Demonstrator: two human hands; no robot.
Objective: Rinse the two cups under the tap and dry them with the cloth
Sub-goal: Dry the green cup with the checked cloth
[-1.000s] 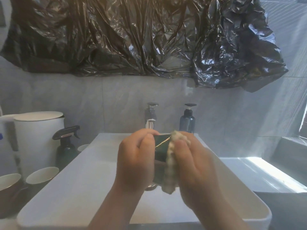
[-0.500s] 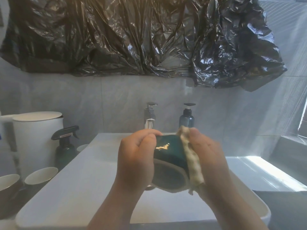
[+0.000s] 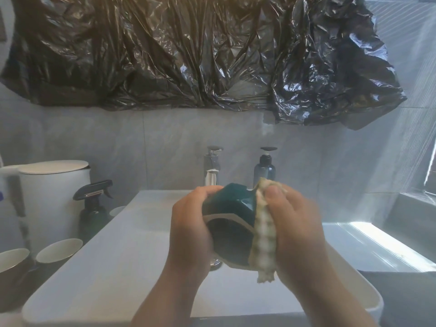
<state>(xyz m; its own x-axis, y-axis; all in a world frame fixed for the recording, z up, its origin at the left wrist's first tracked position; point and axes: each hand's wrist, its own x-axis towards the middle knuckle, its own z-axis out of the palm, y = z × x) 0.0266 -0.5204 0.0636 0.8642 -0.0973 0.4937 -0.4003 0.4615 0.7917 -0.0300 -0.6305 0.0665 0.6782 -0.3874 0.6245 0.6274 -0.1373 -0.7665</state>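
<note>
Subject: dark green cup (image 3: 230, 208), held in the air above the white sink (image 3: 118, 256), near of the tap (image 3: 212, 166) and clear of the basin floor.

Orientation: the cup lies tilted. Its long axis runs from low and near to high and far. The mouth, edged by a pale rim band, faces the person and slightly down. The base points up and away toward the tap.

Left hand (image 3: 188, 230): its fingers (image 3: 207, 190) are curled round the cup's left wall and grasp it, with the tips reaching onto the upper far side.

Right hand (image 3: 299, 234): clenched on the pale checked cloth (image 3: 264, 234) and pressing it flat to the cup's right wall. The cloth lies between this hand and the cup. The thumb sits on its top edge and a loose end hangs below the cup.

Surroundings: a dark pump bottle (image 3: 265, 169) stands just right of the tap. On the bench (image 3: 14, 289) left of the sink stand a spray bottle (image 3: 93, 208), a white lidded container (image 3: 54, 185) and two other cups (image 3: 59, 250), both upright. Crumpled black plastic sheeting (image 3: 188, 55) covers the wall above.
</note>
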